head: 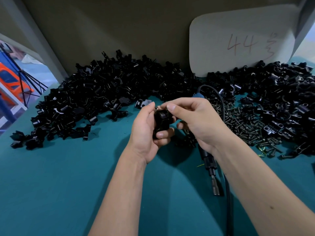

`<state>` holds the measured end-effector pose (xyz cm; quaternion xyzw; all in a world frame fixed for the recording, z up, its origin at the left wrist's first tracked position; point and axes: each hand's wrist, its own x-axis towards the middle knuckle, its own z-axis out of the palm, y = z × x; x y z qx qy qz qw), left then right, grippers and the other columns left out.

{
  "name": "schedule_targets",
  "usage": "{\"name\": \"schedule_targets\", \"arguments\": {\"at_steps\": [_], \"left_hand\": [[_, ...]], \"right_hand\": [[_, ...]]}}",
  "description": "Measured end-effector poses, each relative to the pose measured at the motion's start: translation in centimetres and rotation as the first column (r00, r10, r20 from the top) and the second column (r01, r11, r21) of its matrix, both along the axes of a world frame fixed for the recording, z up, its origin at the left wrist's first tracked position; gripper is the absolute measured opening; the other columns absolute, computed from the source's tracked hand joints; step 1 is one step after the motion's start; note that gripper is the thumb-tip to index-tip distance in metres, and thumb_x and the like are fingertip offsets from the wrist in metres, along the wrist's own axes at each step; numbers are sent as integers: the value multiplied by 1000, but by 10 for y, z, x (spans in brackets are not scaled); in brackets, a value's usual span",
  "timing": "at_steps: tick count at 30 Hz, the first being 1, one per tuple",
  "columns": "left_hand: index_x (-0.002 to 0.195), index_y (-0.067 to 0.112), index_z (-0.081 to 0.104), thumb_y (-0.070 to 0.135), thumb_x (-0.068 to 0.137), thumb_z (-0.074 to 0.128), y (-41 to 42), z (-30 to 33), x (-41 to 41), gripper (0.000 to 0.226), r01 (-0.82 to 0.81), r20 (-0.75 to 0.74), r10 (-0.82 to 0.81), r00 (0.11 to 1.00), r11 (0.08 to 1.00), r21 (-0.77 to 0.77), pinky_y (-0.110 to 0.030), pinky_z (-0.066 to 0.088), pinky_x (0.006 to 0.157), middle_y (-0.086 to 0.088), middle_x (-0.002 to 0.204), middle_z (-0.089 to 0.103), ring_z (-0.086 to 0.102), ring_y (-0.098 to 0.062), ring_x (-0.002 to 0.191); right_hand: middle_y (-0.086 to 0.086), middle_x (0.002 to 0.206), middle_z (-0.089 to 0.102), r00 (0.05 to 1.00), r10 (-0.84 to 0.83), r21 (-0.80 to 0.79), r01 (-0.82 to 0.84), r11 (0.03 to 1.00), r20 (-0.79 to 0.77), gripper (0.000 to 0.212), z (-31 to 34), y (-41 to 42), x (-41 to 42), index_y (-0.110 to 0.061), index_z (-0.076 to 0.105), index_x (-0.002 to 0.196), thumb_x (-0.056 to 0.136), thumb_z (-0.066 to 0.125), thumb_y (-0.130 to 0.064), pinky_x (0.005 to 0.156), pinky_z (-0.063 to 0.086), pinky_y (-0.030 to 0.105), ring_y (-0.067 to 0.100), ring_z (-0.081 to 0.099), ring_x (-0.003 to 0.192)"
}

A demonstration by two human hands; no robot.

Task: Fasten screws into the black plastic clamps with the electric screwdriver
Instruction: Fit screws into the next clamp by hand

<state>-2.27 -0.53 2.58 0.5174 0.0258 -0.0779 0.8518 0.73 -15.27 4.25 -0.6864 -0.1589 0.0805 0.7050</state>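
Fingers first: left hand (pixel 146 132) wraps a black clamp (pixel 162 121) at centre above the mat (pixel 68 184); right hand (pixel 196 120) pinches what looks like a screw (pixel 157 108) at the clamp's top, thumb and forefinger together; clamp piles (pixel 95 92) behind, screw heap (pixel 242 126) to the right; screwdriver (pixel 210 167) lies on the mat under the right wrist, untouched; step looks like seating the screw by hand; next needs the right hand freed to take the driver and line its bit on the head.

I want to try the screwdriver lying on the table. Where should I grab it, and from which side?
Probably grab the electric screwdriver round its thick black body, coming down from above. It lies flat on the green table, its thin tip toward you and its cord trailing off. The right hand covers part of the body, so wait until it moves.
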Motion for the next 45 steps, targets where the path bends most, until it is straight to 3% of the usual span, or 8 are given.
{"name": "schedule_targets", "arguments": {"at_steps": [4,11,14,19,28,33,40,45], "left_hand": [[134,-2,54,44,105,34,-1,-4,0,58,-26,18,25,1000,999,39,-18,18,38,-14,98,54,21,-11,56],[122,11,58,32,104,39,2,-5,-1,33,-5,56,5,998,1000,-8,-17,19,39,2,85,62,28,-8,52],[135,0,50,31,104,40,-1,-6,0,45,-14,43,13,999,1000,20,-17,20,39,5,83,63,29,-8,52],[91,21,57,25,101,49,-4,-7,-1,13,-83,127,76,989,995,48,-18,20,40,5,80,57,33,-10,51],[103,28,54,35,91,68,-6,-18,2,20,-398,411,161,897,698,596,-43,49,79,16,99,61,57,-16,91],[106,17,62,18,88,65,-1,-11,0,19,-239,330,116,937,901,363,-27,39,47,10,98,64,48,-18,55],[115,19,76,15,91,73,8,-8,-3,24,-155,291,94,952,969,193,-26,51,52,-6,108,68,58,-18,61],[124,13,74,18,89,69,9,-5,-3,35,-168,256,121,959,970,173,-23,50,48,-7,110,71,54,-13,57]], "right_hand": [[-4,65,63,995,-94,46,95,994,-10,9,-2,3,1,-13,77,80,86,84,-16,53,44,19,6,54,62],[13,83,74,997,-51,8,51,999,50,11,0,0,1,-19,84,91,95,74,-19,57,43,19,7,57,74],[-8,63,67,986,-134,48,130,990,96,12,-3,5,0,-15,80,78,90,80,-14,54,43,12,-1,55,57],[-10,56,55,952,-279,24,278,960,127,31,-5,7,-1,-9,68,70,83,88,-29,54,41,23,5,46,52],[-7,93,62,875,-24,-459,277,844,484,9,4,-5,2,-25,68,88,97,70,-26,81,45,25,9,59,89],[3,97,50,866,118,-599,231,767,486,15,1,-12,7,-18,60,98,107,53,-28,89,41,35,25,49,96],[1,87,41,863,136,-520,160,839,486,32,5,-11,4,-21,48,78,109,47,-28,78,33,17,16,43,88],[1,96,42,841,169,-528,155,835,515,14,7,-12,4,-16,55,93,106,55,-21,80,33,14,16,42,92]]}}
